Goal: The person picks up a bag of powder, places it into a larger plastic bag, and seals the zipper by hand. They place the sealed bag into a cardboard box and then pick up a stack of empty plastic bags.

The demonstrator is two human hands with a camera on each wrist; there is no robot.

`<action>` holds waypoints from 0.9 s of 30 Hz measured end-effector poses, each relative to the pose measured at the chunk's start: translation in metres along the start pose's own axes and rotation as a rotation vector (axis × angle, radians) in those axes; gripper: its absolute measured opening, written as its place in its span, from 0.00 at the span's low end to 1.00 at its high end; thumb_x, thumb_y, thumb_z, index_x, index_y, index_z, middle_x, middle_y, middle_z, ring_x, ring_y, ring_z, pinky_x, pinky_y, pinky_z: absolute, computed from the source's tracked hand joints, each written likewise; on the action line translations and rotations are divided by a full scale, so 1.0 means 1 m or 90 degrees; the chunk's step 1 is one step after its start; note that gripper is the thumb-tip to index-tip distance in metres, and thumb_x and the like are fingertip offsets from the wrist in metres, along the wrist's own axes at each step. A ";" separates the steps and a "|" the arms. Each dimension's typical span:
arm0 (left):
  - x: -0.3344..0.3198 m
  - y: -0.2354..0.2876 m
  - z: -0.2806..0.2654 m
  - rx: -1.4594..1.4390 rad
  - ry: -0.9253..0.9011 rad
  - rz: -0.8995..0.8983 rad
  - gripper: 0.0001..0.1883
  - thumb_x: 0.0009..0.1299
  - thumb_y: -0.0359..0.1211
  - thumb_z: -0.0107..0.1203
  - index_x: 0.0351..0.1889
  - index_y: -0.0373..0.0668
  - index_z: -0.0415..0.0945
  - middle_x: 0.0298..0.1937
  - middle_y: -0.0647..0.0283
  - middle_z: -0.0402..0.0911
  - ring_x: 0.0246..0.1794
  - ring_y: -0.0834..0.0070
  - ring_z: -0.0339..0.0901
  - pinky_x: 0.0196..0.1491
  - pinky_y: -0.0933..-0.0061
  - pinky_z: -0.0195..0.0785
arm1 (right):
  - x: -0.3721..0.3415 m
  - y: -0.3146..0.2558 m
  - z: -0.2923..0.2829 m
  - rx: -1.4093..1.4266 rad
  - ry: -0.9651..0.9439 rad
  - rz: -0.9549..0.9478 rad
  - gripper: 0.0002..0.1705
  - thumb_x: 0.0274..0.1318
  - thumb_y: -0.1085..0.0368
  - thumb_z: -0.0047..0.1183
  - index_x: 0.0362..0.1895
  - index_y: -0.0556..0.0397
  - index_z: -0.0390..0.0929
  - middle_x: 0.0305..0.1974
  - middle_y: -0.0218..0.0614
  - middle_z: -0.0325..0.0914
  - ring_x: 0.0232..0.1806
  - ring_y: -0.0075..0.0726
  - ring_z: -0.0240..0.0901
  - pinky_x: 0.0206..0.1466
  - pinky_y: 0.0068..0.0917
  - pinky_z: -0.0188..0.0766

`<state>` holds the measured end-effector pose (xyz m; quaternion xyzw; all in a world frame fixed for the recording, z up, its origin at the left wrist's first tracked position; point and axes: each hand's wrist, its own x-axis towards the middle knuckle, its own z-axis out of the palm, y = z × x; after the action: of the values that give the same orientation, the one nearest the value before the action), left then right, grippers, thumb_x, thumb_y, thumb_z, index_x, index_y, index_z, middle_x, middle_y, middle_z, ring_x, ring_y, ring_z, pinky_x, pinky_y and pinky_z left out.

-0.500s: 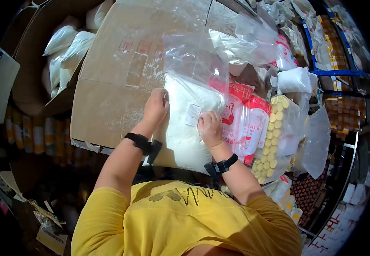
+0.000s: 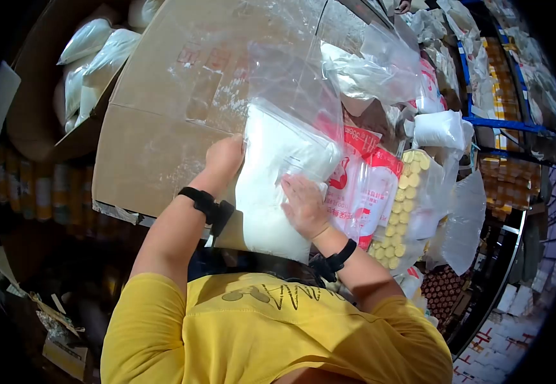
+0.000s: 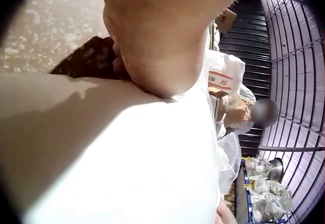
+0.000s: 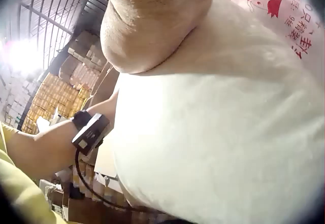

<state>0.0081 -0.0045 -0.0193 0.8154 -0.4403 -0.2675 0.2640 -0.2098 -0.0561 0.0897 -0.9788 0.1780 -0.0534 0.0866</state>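
A clear plastic bag filled with white powder (image 2: 271, 224) lies on a flattened cardboard box in the head view, its loose top (image 2: 291, 77) spread away from me. My left hand (image 2: 225, 155) rests against the bag's left edge. Its fingers are mostly hidden there, and the left wrist view shows only the heel of the hand (image 3: 162, 56) and a bit of finger. With straight fingers, my right hand (image 2: 303, 203) lies flat on the bag's right half, just below a small pale label (image 2: 291, 165).
Cardboard (image 2: 143, 147) under the bag is dusted with powder. On the right are red-and-white printed packs (image 2: 377, 192) and a clear bag of yellow round pieces (image 2: 396, 224). An open carton (image 2: 34, 109) with white bags stands at left. Another person (image 3: 241, 113) shows farther off.
My right hand has gone from loosely curled beside the label to spread flat on the bag, a little lower. The left hand stays at the bag's left edge, its fingers now less visible.
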 end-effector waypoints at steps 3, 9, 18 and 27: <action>-0.004 -0.005 -0.002 -0.010 0.016 0.037 0.08 0.65 0.36 0.45 0.30 0.42 0.71 0.28 0.50 0.77 0.31 0.49 0.75 0.33 0.52 0.66 | 0.000 -0.004 -0.002 0.101 -0.027 0.017 0.31 0.44 0.61 0.57 0.56 0.56 0.69 0.58 0.40 0.66 0.60 0.47 0.61 0.63 0.43 0.55; -0.080 -0.007 -0.012 0.083 -0.037 0.086 0.06 0.63 0.33 0.47 0.29 0.42 0.71 0.24 0.52 0.76 0.28 0.52 0.76 0.31 0.55 0.69 | -0.006 0.002 0.005 0.083 -0.019 0.022 0.28 0.45 0.62 0.55 0.53 0.57 0.69 0.57 0.43 0.67 0.60 0.50 0.61 0.62 0.44 0.56; -0.133 -0.022 0.033 -0.006 0.112 0.012 0.06 0.65 0.32 0.46 0.33 0.40 0.71 0.29 0.51 0.77 0.30 0.49 0.75 0.34 0.53 0.67 | -0.028 0.041 0.024 0.160 0.175 0.091 0.20 0.47 0.68 0.54 0.48 0.54 0.69 0.49 0.47 0.70 0.53 0.48 0.66 0.59 0.40 0.60; -0.131 0.000 0.051 -0.402 0.163 -0.245 0.17 0.72 0.35 0.38 0.54 0.39 0.68 0.48 0.44 0.76 0.50 0.51 0.73 0.51 0.61 0.64 | -0.012 0.109 0.072 0.706 -0.017 0.433 0.25 0.64 0.59 0.42 0.61 0.57 0.59 0.53 0.46 0.70 0.55 0.40 0.67 0.57 0.29 0.62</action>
<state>-0.0875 0.0979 -0.0290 0.7885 -0.1386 -0.3305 0.4998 -0.2481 -0.1410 -0.0026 -0.6784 0.4226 -0.0946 0.5935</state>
